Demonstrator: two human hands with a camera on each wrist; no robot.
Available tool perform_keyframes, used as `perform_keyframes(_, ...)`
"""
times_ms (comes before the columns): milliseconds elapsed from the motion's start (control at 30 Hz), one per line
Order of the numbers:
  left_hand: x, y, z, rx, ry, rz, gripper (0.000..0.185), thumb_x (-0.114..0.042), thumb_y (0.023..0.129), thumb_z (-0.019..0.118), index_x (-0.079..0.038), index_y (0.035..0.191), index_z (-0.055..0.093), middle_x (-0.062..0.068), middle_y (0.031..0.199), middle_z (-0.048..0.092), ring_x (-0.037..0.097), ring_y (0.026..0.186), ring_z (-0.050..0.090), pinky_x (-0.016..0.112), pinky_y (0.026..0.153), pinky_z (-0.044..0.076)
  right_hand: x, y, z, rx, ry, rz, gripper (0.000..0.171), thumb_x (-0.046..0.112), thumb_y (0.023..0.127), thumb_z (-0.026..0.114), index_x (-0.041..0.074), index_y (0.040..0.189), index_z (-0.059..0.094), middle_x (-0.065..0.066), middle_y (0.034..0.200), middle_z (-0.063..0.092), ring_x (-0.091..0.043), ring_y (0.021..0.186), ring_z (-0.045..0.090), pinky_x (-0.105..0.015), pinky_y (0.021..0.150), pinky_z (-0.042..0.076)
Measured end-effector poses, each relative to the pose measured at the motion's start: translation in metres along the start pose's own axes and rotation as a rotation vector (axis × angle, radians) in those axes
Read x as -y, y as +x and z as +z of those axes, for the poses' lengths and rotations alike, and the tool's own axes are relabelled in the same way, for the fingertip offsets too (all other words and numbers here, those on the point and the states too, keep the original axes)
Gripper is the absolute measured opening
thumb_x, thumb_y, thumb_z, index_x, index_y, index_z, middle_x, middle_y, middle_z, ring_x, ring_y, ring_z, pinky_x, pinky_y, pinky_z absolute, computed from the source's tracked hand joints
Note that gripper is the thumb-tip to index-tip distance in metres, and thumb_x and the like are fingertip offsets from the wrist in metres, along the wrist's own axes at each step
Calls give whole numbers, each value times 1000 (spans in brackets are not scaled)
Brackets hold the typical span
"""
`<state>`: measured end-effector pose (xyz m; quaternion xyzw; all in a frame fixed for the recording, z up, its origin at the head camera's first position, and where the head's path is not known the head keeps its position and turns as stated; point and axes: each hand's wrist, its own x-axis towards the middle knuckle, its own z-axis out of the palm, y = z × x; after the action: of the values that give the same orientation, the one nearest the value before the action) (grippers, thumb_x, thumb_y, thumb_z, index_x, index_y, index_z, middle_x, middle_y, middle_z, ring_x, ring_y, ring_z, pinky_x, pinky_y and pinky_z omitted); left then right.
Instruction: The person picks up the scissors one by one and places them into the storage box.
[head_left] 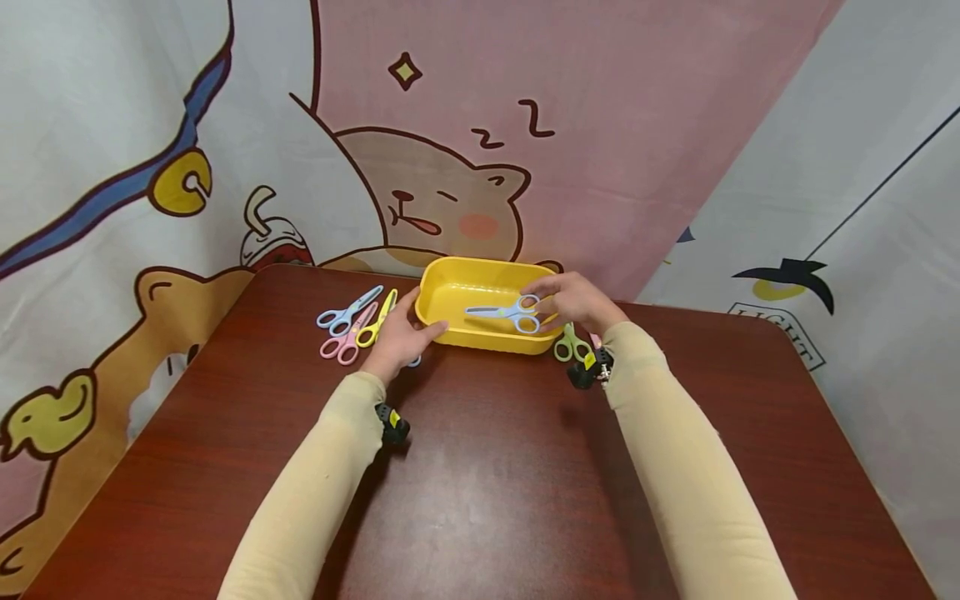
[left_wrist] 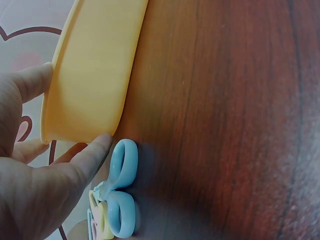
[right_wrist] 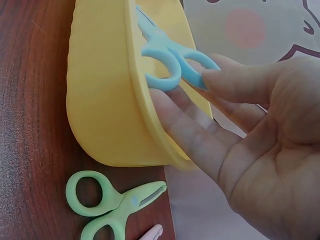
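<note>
A yellow plastic bin (head_left: 487, 340) stands near the table's far edge. My left hand (head_left: 401, 337) holds its left end, thumb on the near rim and fingers around the end wall, as the left wrist view shows. Over the bin's right part, my right hand (head_left: 573, 302) pinches the handle loops of a pair of light blue scissors (right_wrist: 167, 55). The blades point left, inside the bin's opening. Beneath the left hand, another pair of blue scissors (left_wrist: 122, 190) lies close to the bin's end, mostly hidden from the head camera.
Left of the bin lie blue scissors (head_left: 345, 313), pink scissors (head_left: 349, 337) and yellow scissors (head_left: 380, 321). Green scissors (right_wrist: 117, 205) lie off its right end, with a pink tip (right_wrist: 152, 232) beside them. A printed curtain (head_left: 600, 150) hangs behind the brown table (head_left: 480, 500).
</note>
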<state>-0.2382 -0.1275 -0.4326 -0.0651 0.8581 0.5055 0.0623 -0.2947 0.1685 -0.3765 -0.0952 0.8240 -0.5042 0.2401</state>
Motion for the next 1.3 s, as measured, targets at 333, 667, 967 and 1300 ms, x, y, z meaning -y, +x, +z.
perform_keyframes(333, 1, 2, 0, -9, 0, 10, 89, -32, 96, 75, -14, 165, 24, 15, 167, 30, 34, 147, 40, 47, 121, 36, -1, 6, 7, 17, -27, 16, 43, -8, 96, 55, -5, 139, 59, -27, 128, 65, -43, 100, 69, -42, 80, 64)
perform_keyframes(667, 2, 1, 1, -5, -10, 3, 90, -33, 95, 76, -16, 165, 24, 15, 166, 32, 35, 142, 46, 45, 118, 40, 1, 7, 16, 22, -96, 47, 44, -9, 94, 55, -3, 137, 62, -23, 126, 67, -31, 93, 70, -38, 80, 63)
perform_keyframes(967, 3, 1, 1, -9, -27, 10, 90, -30, 95, 77, -15, 165, 24, 16, 166, 32, 34, 142, 47, 44, 118, 41, 2, 13, 22, 34, -157, 32, 41, -10, 92, 56, -7, 132, 63, -23, 115, 68, -21, 81, 68, -30, 73, 61)
perform_keyframes(1300, 4, 2, 1, -8, -15, 18, 90, -32, 95, 76, -14, 166, 23, 16, 166, 32, 33, 140, 49, 44, 117, 41, 4, 16, 23, 98, -266, 59, 43, -5, 95, 58, -11, 137, 58, -25, 122, 67, -23, 86, 69, -33, 82, 61)
